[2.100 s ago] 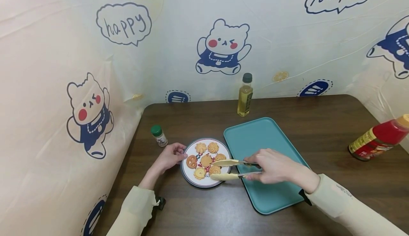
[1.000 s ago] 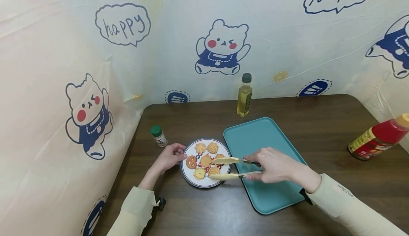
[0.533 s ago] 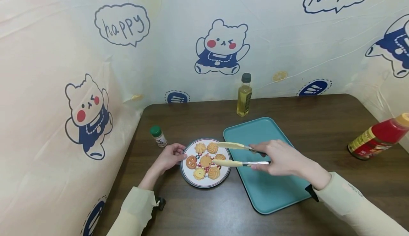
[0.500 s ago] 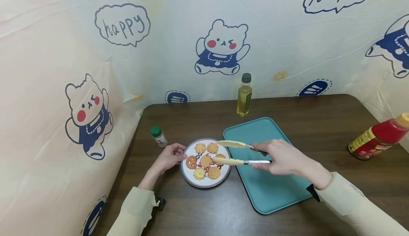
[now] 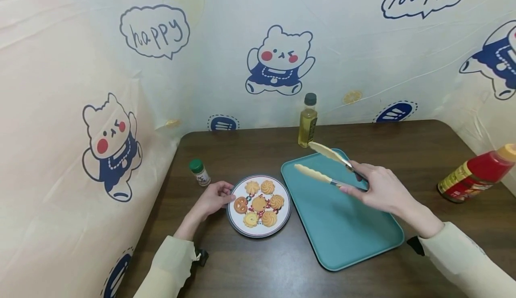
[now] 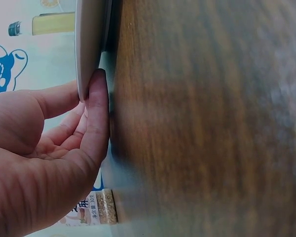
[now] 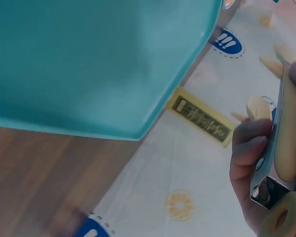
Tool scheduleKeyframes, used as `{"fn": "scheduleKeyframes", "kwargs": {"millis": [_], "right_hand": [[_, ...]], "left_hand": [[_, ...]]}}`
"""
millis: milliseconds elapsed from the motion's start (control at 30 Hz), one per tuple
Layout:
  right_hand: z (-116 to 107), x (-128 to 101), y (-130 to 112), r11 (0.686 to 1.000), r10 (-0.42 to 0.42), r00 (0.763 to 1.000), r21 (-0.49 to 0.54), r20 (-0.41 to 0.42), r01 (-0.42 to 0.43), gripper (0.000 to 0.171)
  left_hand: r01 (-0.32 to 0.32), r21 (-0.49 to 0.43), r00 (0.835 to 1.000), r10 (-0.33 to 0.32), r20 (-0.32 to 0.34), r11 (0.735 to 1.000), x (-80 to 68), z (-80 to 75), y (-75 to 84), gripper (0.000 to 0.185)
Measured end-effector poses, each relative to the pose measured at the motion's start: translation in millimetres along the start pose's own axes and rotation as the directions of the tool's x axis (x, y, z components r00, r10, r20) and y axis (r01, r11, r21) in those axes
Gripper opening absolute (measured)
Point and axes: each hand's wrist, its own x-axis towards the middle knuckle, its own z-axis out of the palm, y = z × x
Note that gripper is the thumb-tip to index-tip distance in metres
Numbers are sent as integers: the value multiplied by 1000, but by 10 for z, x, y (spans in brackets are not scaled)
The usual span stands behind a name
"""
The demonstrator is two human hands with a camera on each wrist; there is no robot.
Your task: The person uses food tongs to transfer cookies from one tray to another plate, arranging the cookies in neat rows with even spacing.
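Note:
A white plate [image 5: 238, 226] with several butter cookies [image 5: 260, 203] sits on the dark wooden table. My left hand [image 5: 215, 198] rests at the plate's left rim. In the left wrist view its fingertips [image 6: 97, 86] touch the edge of the plate [image 6: 89, 44]. My right hand [image 5: 380, 191] grips yellow-tipped metal tongs [image 5: 322, 166], also seen in the right wrist view as tongs [image 7: 284, 133] held by my right hand [image 7: 246, 153]. The tongs are raised over the far left corner of the teal tray [image 5: 350, 226], tips apart with nothing between them.
An oil bottle [image 5: 308, 121] stands at the back, just beyond the tong tips. A small green-capped spice jar [image 5: 199, 171] is left of the plate. A red sauce bottle [image 5: 475, 174] stands tilted at the right edge. Printed plastic sheeting walls the table on three sides.
My right hand has lifted the tongs off the plate and swung them right and back over the tray, carrying no cookie. The left hand and plate have not moved.

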Motion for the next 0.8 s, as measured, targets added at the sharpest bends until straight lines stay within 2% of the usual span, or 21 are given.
{"fn": "scheduleKeyframes", "kwargs": {"millis": [133, 267, 367, 467, 633, 800], "right_hand": [[-18, -39, 97, 996, 83, 994, -17, -77, -84, 79], [-39, -67, 214, 989, 140, 976, -11, -166, -144, 78], [-49, -82, 323, 979, 204, 952, 27, -229, -204, 68], [-68, -103, 442, 955, 298, 918, 80, -262, -287, 59], [-58, -187, 650, 885, 464, 848, 171, -256, -433, 60], [15, -322, 823, 763, 637, 748, 289, -186, -578, 85]], "left_hand": [[-15, 21, 1000, 15, -12, 1000, 3, -1, -6, 28], [-9, 29, 1000, 10, -13, 1000, -13, 2, 2, 29], [-3, 33, 1000, 3, -15, 999, -23, 3, 6, 29], [-2, 35, 1000, 3, -15, 999, -30, 1, 12, 29], [2, 26, 1000, -2, -9, 1000, -28, -3, 20, 29], [6, 23, 1000, -5, -5, 1000, -23, -2, 19, 29]]}}
